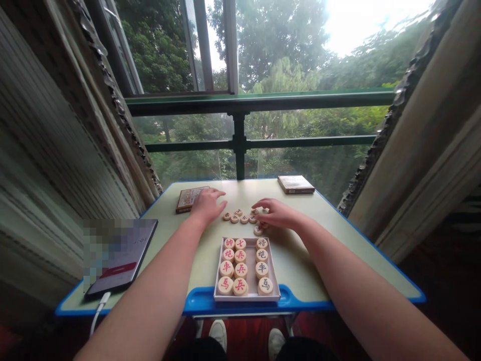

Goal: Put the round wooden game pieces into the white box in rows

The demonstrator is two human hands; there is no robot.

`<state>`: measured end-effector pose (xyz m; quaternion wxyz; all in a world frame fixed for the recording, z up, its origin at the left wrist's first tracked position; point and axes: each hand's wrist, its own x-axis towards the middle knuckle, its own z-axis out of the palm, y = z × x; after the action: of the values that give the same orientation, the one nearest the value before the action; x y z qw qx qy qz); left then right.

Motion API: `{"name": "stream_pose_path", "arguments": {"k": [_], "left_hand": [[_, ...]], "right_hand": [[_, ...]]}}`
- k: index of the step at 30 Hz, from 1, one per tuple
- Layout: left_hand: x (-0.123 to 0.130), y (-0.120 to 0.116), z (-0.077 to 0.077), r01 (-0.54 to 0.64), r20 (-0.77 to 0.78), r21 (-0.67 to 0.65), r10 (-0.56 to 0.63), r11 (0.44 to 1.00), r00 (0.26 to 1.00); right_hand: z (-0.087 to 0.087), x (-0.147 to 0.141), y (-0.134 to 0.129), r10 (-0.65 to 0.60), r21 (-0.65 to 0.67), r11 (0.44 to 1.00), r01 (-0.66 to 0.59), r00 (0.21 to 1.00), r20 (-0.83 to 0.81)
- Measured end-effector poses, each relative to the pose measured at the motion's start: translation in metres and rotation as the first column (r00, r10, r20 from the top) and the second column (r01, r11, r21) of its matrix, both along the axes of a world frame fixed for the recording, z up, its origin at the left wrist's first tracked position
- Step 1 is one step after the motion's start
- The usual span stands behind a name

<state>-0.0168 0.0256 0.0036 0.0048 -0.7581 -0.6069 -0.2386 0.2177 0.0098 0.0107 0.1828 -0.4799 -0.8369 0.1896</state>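
While the right hand [277, 212] is curved over the right end of the loose pieces [235, 219], its grip cannot be determined. The left hand [207, 204] is empty, thumb and fingers apart, and partly covers the left box [184, 198]. The loose pieces lie on the table [248, 193], just beyond the tray [251, 265]. The tray contains two columns of red pieces [226, 269] at left and one of black pieces [262, 271] at right. The right box [296, 184] lies near the far right corner; the tablet [137, 260], near the left edge.
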Motion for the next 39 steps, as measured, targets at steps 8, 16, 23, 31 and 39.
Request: {"name": "stream_pose_path", "arguments": {"k": [8,16,23,31,39], "left_hand": [[-0.022,0.008,-0.005,-0.423,-0.086,-0.109,0.415,0.900,0.906],[-0.019,0.016,-0.003,-0.135,0.366,-0.009,0.129,0.991,0.922],[-0.014,0.017,-0.017,-0.034,0.092,0.020,0.032,0.999,0.995],[0.008,0.001,0.002,0.220,0.113,0.013,-0.220,0.975,0.969],[0.023,-0.007,0.000,0.422,0.135,-0.172,-0.403,0.890,0.905]], "right_hand": [[0.001,0.000,-0.001,-0.043,0.007,0.999,0.043,0.999,0.029],[0.003,-0.002,-0.002,-0.072,0.008,0.997,0.072,0.997,0.026],[0.002,-0.002,-0.002,0.033,0.024,0.999,-0.032,0.999,-0.043],[-0.003,-0.004,0.001,0.068,0.058,0.996,-0.064,0.996,-0.060],[-0.007,-0.007,0.003,0.070,0.086,0.994,-0.065,0.996,-0.061]]}}
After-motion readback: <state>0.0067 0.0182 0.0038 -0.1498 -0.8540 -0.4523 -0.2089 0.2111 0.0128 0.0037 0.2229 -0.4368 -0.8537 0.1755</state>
